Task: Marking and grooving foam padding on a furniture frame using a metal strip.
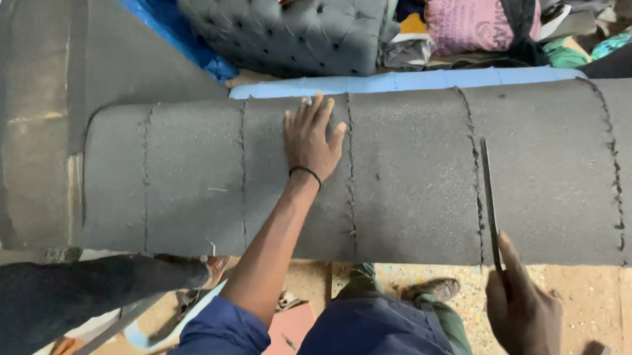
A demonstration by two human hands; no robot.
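Blue work trousers (pixel 377 337) and a blue sleeve (pixel 219 335) are filling the bottom of the view, nearest the lens, as a person is bending over a long slab of dark grey foam (pixel 414 181). Largest thing in sight, the foam is lying across the whole width, curving over the frame beneath it and showing several ragged cut lines running from its far edge to its near edge. Beyond it, a strip of pale blue foam (pixel 403 81) is peeking out along the far edge, and behind that a grey tufted cushion (pixel 293 30) and a heap of cloth and bags (pixel 489 26) are piling up. Off to the left of the pressing hand, a padded sofa arm (pixel 34 119) is standing on end against the slab.

The left hand (pixel 310 139) is lying flat and open on the foam, fingers spread, gripping nothing, a thin black band (pixel 305 173) circling its wrist; it is pressing down just beside one of the cut lines. The right hand (pixel 525 314) is closing around the handle end of a long narrow blade (pixel 490 204), fingers wrapped tight, the index finger pointing along it. From that grip the blade is reaching away across the foam, lying close alongside another cut line. Below the slab, a brown shoe (pixel 435 288) is resting on the speckled floor (pixel 592 292), just left of the knife hand.
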